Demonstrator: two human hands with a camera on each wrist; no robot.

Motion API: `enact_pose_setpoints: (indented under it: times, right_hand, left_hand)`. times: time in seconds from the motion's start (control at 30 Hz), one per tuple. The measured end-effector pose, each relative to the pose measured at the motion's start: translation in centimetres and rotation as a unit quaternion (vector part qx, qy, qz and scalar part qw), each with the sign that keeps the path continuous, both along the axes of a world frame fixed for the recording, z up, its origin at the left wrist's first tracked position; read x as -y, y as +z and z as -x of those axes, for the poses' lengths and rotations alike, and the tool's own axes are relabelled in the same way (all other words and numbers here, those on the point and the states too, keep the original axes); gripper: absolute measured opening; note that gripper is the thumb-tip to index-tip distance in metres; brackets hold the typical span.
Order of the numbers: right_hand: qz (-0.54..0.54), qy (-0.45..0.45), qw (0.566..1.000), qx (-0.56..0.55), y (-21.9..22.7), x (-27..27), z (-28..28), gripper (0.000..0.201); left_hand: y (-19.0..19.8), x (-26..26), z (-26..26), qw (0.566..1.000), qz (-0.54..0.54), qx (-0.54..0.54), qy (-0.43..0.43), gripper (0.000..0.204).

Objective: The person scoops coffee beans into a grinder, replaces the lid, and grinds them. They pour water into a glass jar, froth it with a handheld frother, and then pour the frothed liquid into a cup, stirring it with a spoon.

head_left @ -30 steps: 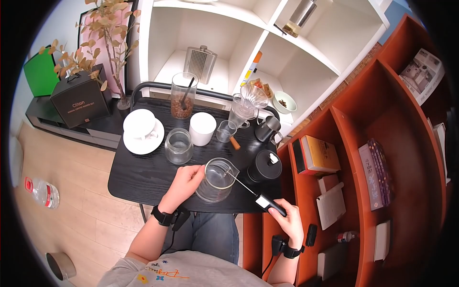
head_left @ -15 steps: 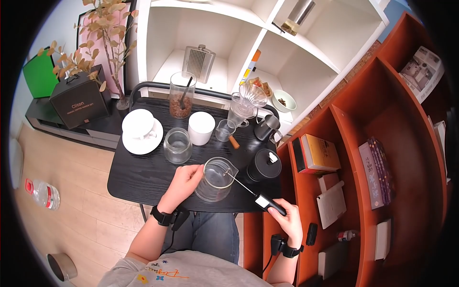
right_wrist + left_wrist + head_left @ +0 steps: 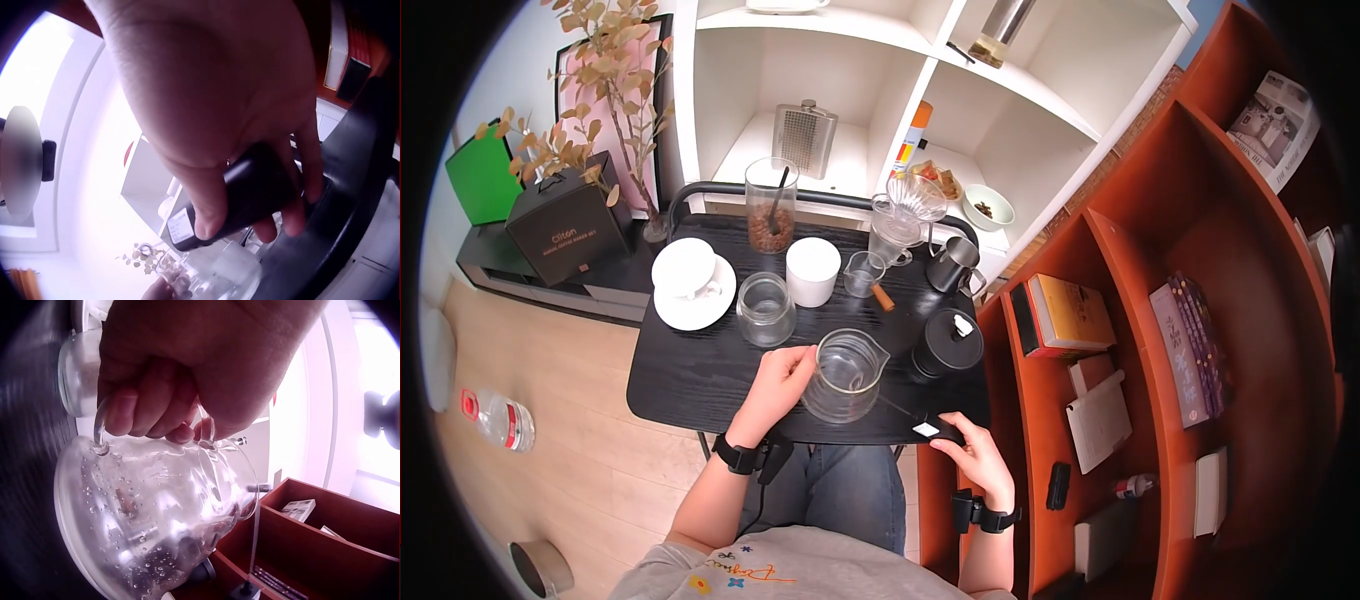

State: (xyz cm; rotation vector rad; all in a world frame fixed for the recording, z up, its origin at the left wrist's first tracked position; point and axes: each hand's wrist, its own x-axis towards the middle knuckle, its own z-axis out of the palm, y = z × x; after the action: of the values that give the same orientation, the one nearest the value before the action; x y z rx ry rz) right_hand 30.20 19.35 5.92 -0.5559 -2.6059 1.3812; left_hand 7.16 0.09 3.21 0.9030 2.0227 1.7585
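My left hand (image 3: 778, 388) grips the handle of a clear glass pitcher (image 3: 843, 385) near the table's front edge. Up close in the left wrist view, the fingers (image 3: 150, 403) curl through that handle, and droplets dot the glass (image 3: 150, 512). Right of the pitcher, my right hand (image 3: 978, 455) holds a black stick-like device (image 3: 945, 430) with a white label, thumb on one side and fingers on the other. A thin metal rod (image 3: 897, 407) runs from it toward the pitcher's right side; whether its tip touches the glass, I cannot tell.
Behind the pitcher stand a glass jar (image 3: 766, 312), a white canister (image 3: 813, 272), a small wooden-handled glass cup (image 3: 863, 275) and a black lidded container (image 3: 948, 343). A white cup and saucer (image 3: 694, 292) sit at left, a metal jug (image 3: 953, 265) at right.
The device in my right hand has moved down and left, and its rod no longer reaches over the pitcher's rim. My left hand keeps hold of the handle. The head view has shifted slightly.
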Motion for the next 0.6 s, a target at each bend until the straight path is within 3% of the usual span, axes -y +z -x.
enact_pose_setpoints:
  times: [0.1,0.17,0.3,0.6]
  right_hand:
    - [0.037,0.008,0.999,-0.007,-1.2,-0.2,-0.3,0.028]
    - [0.154,-0.007,0.980,-0.126,-2.5,-0.5,-0.4,0.024]
    - [0.190,-0.055,0.956,-0.218,-2.0,-2.4,-0.4,0.031]
    - [0.189,-0.093,0.960,-0.187,-1.7,-10.4,3.8,0.043]
  left_hand:
    - [-0.2,-0.1,0.0,1.000,0.005,-0.008,0.004,0.030]
    - [-0.1,-0.1,-0.1,1.000,0.000,0.009,0.008,0.031]
    - [-0.6,0.0,-0.2,1.000,-0.004,0.024,-0.005,0.032]
    - [-1.7,0.9,-1.6,0.993,-0.102,0.052,0.039,0.039]
